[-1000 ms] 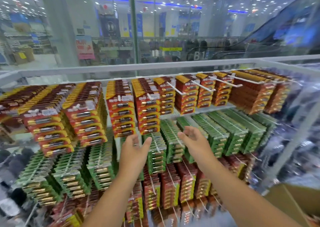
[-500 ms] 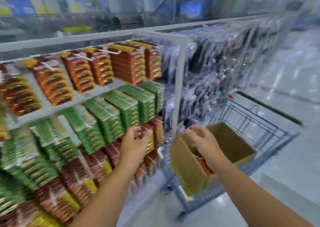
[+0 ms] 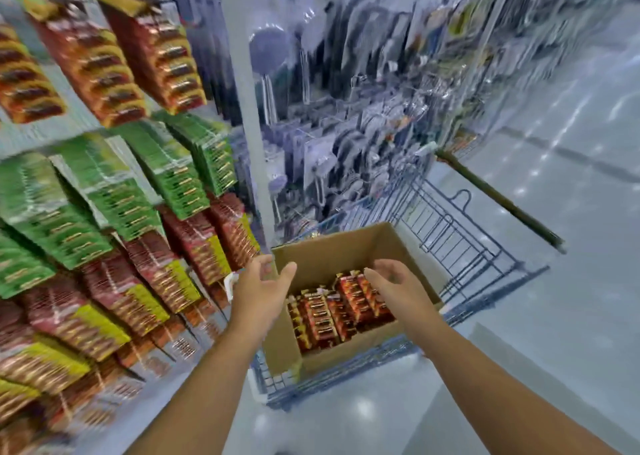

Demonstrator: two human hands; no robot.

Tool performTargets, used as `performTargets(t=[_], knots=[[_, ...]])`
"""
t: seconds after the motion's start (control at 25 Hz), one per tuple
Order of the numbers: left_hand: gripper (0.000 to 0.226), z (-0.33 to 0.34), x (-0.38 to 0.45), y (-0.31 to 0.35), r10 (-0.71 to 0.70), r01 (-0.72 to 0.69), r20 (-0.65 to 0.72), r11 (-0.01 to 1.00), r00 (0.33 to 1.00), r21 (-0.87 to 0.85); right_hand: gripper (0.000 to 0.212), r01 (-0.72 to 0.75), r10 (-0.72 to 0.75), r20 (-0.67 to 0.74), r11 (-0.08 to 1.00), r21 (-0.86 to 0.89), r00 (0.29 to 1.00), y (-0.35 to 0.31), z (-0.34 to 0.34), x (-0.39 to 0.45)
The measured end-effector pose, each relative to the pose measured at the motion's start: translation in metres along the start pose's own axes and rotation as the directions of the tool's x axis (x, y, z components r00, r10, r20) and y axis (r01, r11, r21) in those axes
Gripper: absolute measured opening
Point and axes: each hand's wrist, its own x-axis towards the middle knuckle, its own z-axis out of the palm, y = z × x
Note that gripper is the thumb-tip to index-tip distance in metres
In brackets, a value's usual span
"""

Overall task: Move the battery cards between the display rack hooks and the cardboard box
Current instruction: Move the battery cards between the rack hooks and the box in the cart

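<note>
Now my left hand [image 3: 260, 286] and right hand [image 3: 394, 281], both loose and empty, should dip slowly into the cardboard box [image 3: 332, 246] at the frame's middle and grab the red battery cards [image 3: 341, 307] together.

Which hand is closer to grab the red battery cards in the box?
Probably the right hand. It hangs open right above the red battery cards inside the cardboard box. The left hand, also open, is over the box's near left edge, beside the display rack, so it would reach farther.
</note>
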Motion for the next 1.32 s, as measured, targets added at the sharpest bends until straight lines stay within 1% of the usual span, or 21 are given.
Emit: performTargets(t=[0.12,0.28,0.4,0.48,0.6,0.64,0.72,0.8,0.88,0.92,1.0,1.04,1.08,1.2,1.24,1.32], knots=[[0.046,0.035,0.029,-0.008,-0.046,0.046,-0.003,0.999,0.999,0.008,0.031,-0.06,0.061,0.037,0.998,-0.005,0.997,0.011,-0.002,0.042],[0.046,0.075,0.074,-0.023,-0.114,0.114,-0.005,0.993,0.993,0.008,0.033,-0.121,0.122,0.031,0.992,-0.023,0.992,0.029,-0.001,0.098],[0.049,0.103,0.095,-0.04,-0.191,0.192,-0.042,0.981,0.981,0.013,0.033,-0.17,0.177,0.075,0.982,-0.087,0.981,0.046,-0.001,0.139],[0.05,0.122,0.101,-0.054,-0.262,0.264,-0.071,0.964,0.963,0.025,0.032,-0.217,0.237,0.138,0.965,-0.147,0.962,0.06,0.003,0.162],[0.053,0.157,0.111,-0.079,-0.375,0.385,-0.156,0.922,0.914,0.033,0.022,-0.297,0.358,0.264,0.923,-0.246,0.895,0.092,0.018,0.197],[0.054,0.167,0.116,-0.087,-0.398,0.41,-0.185,0.912,0.898,0.03,0.024,-0.301,0.387,0.305,0.907,-0.294,0.87,0.102,0.025,0.209],[0.053,0.19,0.125,-0.107,-0.446,0.46,-0.224,0.888,0.867,0.015,0.035,-0.327,0.462,0.353,0.866,-0.38,0.814,0.124,0.038,0.227],[0.051,0.209,0.134,-0.126,-0.503,0.519,-0.242,0.854,0.83,0.006,0.046,-0.399,0.541,0.39,0.83,-0.39,0.745,0.15,0.055,0.241],[0.051,0.226,0.143,-0.144,-0.553,0.57,-0.23,0.821,0.801,0.012,0.063,-0.496,0.626,0.376,0.776,-0.389,0.684,0.172,0.073,0.25],[0.05,0.234,0.15,-0.154,-0.564,0.582,-0.217,0.813,0.797,0.027,0.07,-0.527,0.654,0.365,0.753,-0.394,0.662,0.182,0.08,0.257],[0.047,0.244,0.163,-0.171,-0.576,0.598,-0.206,0.799,0.791,0.062,0.074,-0.577,0.713,0.325,0.697,-0.426,0.621,0.2,0.091,0.27],[0.047,0.249,0.169,-0.181,-0.582,0.604,-0.197,0.793,0.789,0.081,0.076,-0.614,0.743,0.322,0.668,-0.421,0.587,0.207,0.096,0.276],[0.048,0.252,0.175,-0.191,-0.588,0.611,-0.186,0.784,0.787,0.108,0.079,-0.654,0.766,0.33,0.643,-0.398,0.552,0.213,0.099,0.28],[0.05,0.264,0.187,-0.22,-0.639,0.661,-0.169,0.729,0.751,0.178,0.091,-0.73,0.799,0.328,0.596,-0.334,0.503,0.245,0.116,0.291],[0.05,0.268,0.191,-0.226,-0.652,0.672,-0.167,0.71,0.74,0.211,0.091,-0.751,0.806,0.326,0.584,-0.308,0.494,0.252,0.122,0.293],[0.051,0.277,0.202,-0.236,-0.659,0.675,-0.168,0.674,0.733,0.301,0.078,-0.793,0.812,0.297,0.57,-0.214,0.503,0.261,0.134,0.296]])
